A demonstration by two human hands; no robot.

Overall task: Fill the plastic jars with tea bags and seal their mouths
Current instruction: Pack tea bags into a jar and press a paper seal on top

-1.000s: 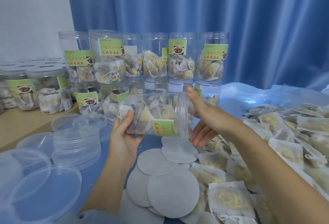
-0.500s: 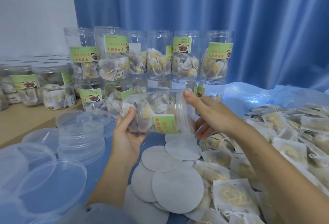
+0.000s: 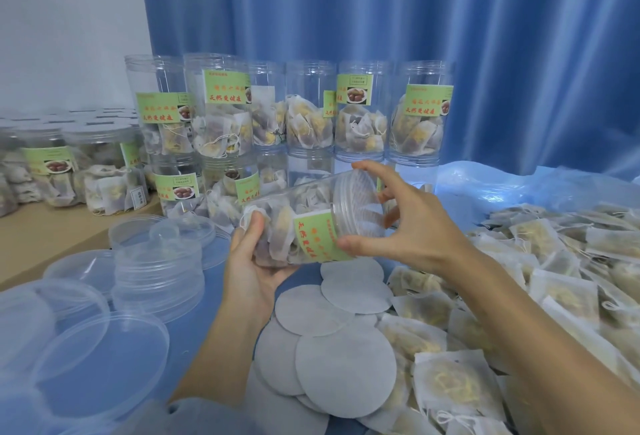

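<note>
A clear plastic jar [image 3: 304,223] with a green label lies tilted on its side in the air, packed with tea bags, its mouth apparently covered by a white disc [image 3: 360,206].

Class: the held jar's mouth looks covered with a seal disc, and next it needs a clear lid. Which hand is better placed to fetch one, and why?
Probably the right hand: its fingers only hover round the jar's mouth, while the left hand grips the jar's base. The lids lie on the left, though, so it must cross over.
</note>
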